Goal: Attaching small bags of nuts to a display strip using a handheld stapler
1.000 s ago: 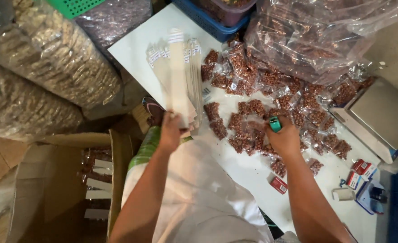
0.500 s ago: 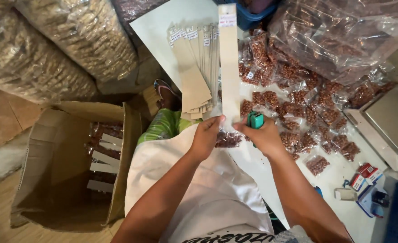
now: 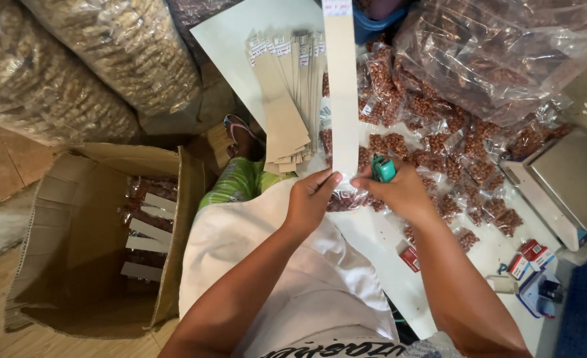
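- left hand [image 3: 310, 199]: bare, no glove, no ring or watch seen; forearm bare up to the frame edge, no sleeve in view
- right hand [image 3: 399, 192]: bare too, no glove, wrist plain; forearm bare, no sleeve showing
- white cloth [image 3: 287, 278] over lap and torso, smooth, lightly creased, looks like an apron or shirt front; can't tell which
- dark printed lettering along the white cloth's bottom edge, cut off by frame
- green patterned garment [image 3: 240, 182] peeking out beyond the white cloth
- sandal [image 3: 240, 129] on one foot, pinkish strap, partly hidden
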